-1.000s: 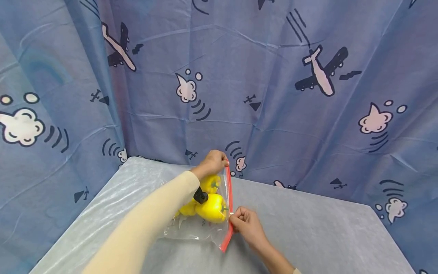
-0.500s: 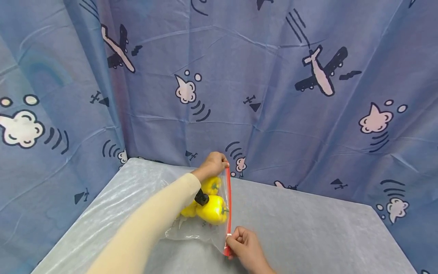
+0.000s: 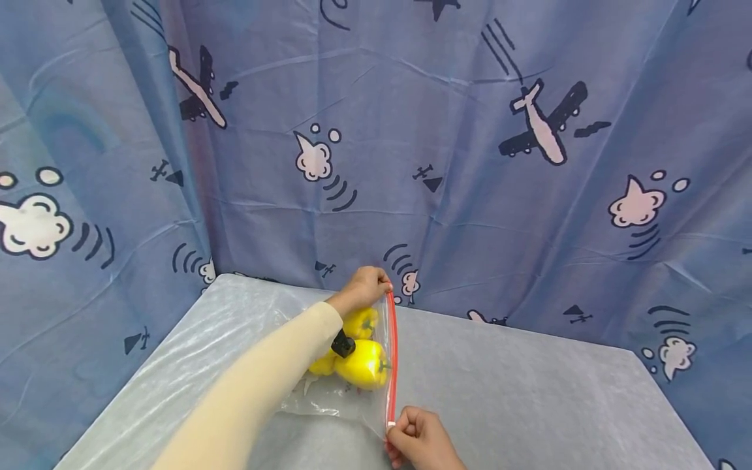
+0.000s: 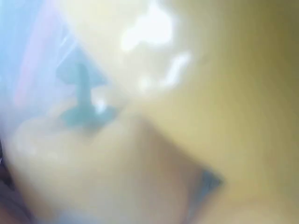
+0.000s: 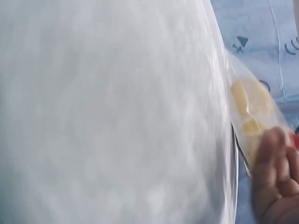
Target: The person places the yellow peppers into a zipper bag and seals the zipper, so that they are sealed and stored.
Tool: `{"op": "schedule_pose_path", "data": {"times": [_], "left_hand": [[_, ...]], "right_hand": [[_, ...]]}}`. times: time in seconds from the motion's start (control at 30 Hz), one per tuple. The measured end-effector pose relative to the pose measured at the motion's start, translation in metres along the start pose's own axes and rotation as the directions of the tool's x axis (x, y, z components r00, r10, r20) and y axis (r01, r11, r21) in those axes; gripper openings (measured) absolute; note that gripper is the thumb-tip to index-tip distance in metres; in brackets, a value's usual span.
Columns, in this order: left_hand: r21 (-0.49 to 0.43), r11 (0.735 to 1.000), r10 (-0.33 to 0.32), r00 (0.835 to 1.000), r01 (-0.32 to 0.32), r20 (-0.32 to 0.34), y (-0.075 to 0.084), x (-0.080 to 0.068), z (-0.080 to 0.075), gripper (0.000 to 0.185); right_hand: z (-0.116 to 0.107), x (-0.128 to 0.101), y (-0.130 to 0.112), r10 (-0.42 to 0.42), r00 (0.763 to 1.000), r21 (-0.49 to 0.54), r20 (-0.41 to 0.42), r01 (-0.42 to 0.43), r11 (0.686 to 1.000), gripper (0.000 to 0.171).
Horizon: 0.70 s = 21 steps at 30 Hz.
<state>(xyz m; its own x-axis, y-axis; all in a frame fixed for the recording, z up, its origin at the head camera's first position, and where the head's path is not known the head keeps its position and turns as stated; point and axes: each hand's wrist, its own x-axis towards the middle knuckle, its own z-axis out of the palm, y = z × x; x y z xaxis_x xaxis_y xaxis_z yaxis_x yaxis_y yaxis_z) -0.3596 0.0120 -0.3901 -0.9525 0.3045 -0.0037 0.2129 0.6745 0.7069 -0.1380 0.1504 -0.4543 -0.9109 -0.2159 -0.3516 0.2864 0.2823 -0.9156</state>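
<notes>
Clear plastic bag (image 3: 341, 391) with red zip strip (image 3: 391, 359) lies on grey table (image 3: 529, 391), yellow peppers (image 3: 361, 364) inside. Left hand (image 3: 364, 287) pinches far end of strip, fingers curled. Right hand (image 3: 420, 442) pinches white slider (image 3: 390, 424) at near end. Left wrist view blurred: pepper skin, green stem (image 4: 83, 105). Blue aeroplane-print cloth (image 3: 470, 163) behind.

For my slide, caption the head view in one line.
Left hand pinches the far end of a clear plastic zip bag's red seal; right hand pinches its near end; yellow bell peppers inside.
</notes>
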Motion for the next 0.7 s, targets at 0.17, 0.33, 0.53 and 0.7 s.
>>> {"op": "schedule_pose_path", "data": {"times": [0.17,0.33,0.53,0.7], "left_hand": [[0.026,0.999,0.032,0.999,-0.032,0.018,-0.006,-0.004,0.002,0.010],[0.006,0.998,0.059,0.998,-0.059,-0.014,-0.010,-0.012,-0.004,0.017],[-0.024,0.982,0.182,0.979,-0.185,-0.095,-0.022,-0.031,-0.021,0.021],[0.058,0.958,0.286,0.944,-0.280,-0.164,-0.034,-0.062,-0.050,0.025]], "right_hand": [[-0.005,0.007,0.005,0.005,1.000,-0.140,0.014,-0.003,0.990,0.020],[-0.014,0.014,0.008,-0.041,0.999,-0.245,0.027,0.046,0.968,0.023],[-0.044,0.009,-0.007,-0.127,0.992,-0.504,-0.024,0.098,0.858,0.020],[-0.088,0.000,-0.031,-0.336,0.934,-0.733,-0.122,0.143,0.665,0.010]]}}
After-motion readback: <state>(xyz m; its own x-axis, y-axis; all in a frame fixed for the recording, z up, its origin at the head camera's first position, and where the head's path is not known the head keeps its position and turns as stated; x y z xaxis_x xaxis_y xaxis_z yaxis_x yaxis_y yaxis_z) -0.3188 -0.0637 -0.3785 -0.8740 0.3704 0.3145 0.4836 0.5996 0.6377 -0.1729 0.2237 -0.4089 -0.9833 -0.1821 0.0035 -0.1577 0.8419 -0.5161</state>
